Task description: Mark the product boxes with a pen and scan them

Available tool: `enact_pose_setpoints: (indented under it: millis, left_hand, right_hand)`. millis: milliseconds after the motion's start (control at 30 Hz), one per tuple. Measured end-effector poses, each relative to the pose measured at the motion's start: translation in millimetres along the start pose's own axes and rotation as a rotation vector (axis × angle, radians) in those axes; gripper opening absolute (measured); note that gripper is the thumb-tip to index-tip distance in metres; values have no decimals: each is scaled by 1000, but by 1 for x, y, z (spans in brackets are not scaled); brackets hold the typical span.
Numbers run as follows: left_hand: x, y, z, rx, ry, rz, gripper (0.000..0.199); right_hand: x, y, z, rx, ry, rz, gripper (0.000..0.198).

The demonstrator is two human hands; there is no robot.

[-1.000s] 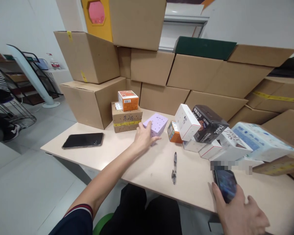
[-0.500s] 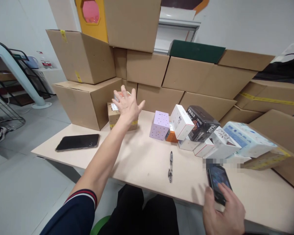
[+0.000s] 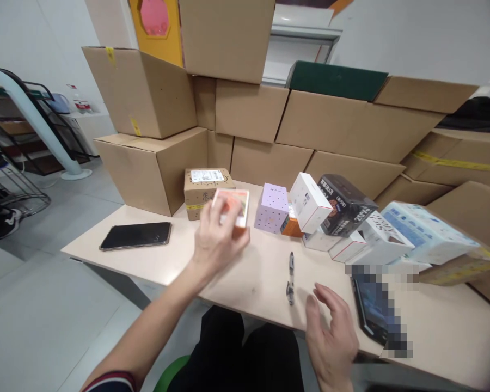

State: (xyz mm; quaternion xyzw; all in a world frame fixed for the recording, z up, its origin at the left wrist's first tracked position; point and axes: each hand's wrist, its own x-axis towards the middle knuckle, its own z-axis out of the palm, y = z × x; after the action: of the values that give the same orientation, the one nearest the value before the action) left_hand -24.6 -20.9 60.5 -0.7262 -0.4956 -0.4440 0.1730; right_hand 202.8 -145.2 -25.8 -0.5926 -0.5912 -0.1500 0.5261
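My left hand (image 3: 218,234) is closed around a small orange-and-white box (image 3: 242,209), held above the table in front of a brown cardboard carton (image 3: 196,190) with a white label. My right hand (image 3: 332,337) hovers over the table's front edge, fingers curved and apart, with nothing in it. Just right of it lies a dark handheld device with a screen (image 3: 369,307), partly blurred out. A pen (image 3: 291,277) rests on the table between my hands.
A black phone (image 3: 136,236) lies on the table's left part. A purple dotted box (image 3: 271,207), a white box (image 3: 310,202), a black box (image 3: 345,207) and other small boxes stand to the right. Large cardboard boxes (image 3: 265,163) are stacked behind like a wall.
My left hand has taken the orange-and-white box from atop the brown carton and drawn it nearer. My right hand has moved left, off the handheld device.
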Motion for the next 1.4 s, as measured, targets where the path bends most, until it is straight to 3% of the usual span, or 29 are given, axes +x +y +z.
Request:
enact_pose_setpoints:
  millis: [167,267,333,400,500,600,733,900,1100,1300,1400]
  left_hand:
    - [-80,31,20,-108,-108,-35,67]
    - [-101,32,28,-272,-144,-75,81]
    - [-108,25,25,-474,-198,-195,95]
    - [-111,16,20,-642,-225,-379,87]
    - [-107,6,16,-703,-286,-568,51]
    - [-97,7,18,-787,-311,-561,39]
    - [-96,16,26,-1066,-198,-575,38]
    - [-107,15,29,-1144,-159,-625,10]
    - [-103,11,19,-997,-232,-504,44]
    - [-106,10,17,-1018,-245,-309,47]
    - [-111,10,20,-1072,-208,-322,41]
  right_hand:
    - [9,-18,35,192,-236,100,25]
    - [10,-22,50,249,-336,176,33]
    - [10,-23,56,251,-385,231,40]
    - [12,-25,60,253,-434,275,46]
    - [15,-32,66,294,-525,308,47]
    - [18,-36,71,354,-530,311,41]
    - [16,-28,77,413,-399,297,38]
    - [8,-17,78,475,-348,371,31]
    - [8,-20,69,474,-392,391,39]
    - [7,-18,68,518,-304,324,41]
    - [3,-17,70,535,-252,379,35]
